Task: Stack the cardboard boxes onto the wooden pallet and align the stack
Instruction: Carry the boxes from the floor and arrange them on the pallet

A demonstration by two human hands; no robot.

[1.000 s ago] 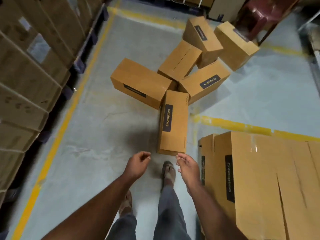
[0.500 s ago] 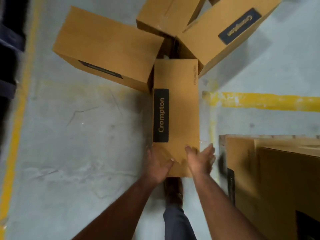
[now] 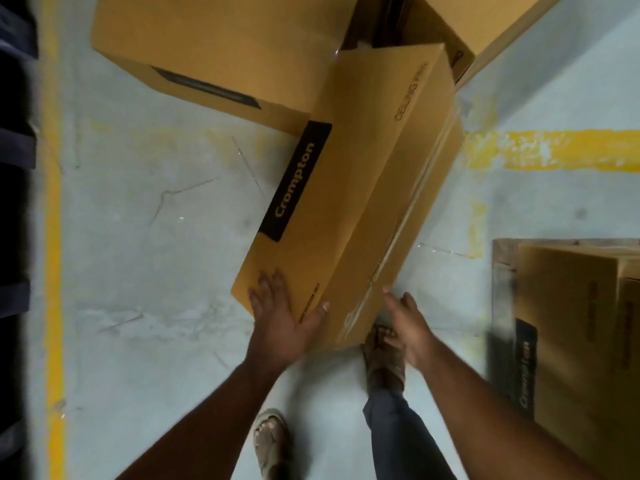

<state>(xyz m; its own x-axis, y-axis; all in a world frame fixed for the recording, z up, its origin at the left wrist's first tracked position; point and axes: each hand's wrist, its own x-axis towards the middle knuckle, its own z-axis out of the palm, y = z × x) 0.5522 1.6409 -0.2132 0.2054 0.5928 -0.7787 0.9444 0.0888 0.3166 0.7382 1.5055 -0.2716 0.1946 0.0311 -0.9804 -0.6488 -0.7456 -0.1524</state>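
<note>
One long cardboard box (image 3: pixel 349 188) fills the middle of my view, lying at a slant on the grey floor (image 3: pixel 156 271), its near end toward me and its far end up among the other cartons. A black label reading "Crompton" (image 3: pixel 296 181) runs along its upper-left face, and fainter print sits near its far right edge. My left hand (image 3: pixel 284 323) lies flat on the near corner of that labelled face, fingers spread and palm pressed on the cardboard, thumb reaching toward the ridge between the two faces. My right hand (image 3: pixel 410 327) is at the box's near right end with the fingers loosely open; I cannot tell whether it touches the cardboard or hovers just beside it.

Behind the box's left flank, touching it, rests a second carton (image 3: pixel 214 50) with a dark label on its side. Another carton (image 3: pixel 485 26) lies at the top right, just beyond the far end. At the right edge stands a stack of boxes (image 3: pixel 575 334) on a wooden pallet (image 3: pixel 504 251), its corner board showing. Yellow floor lines (image 3: pixel 554 148) run across the right and down the left. Below my arms I see two sandalled feet (image 3: pixel 272 441) and a dark trouser leg (image 3: pixel 398 431).
</note>
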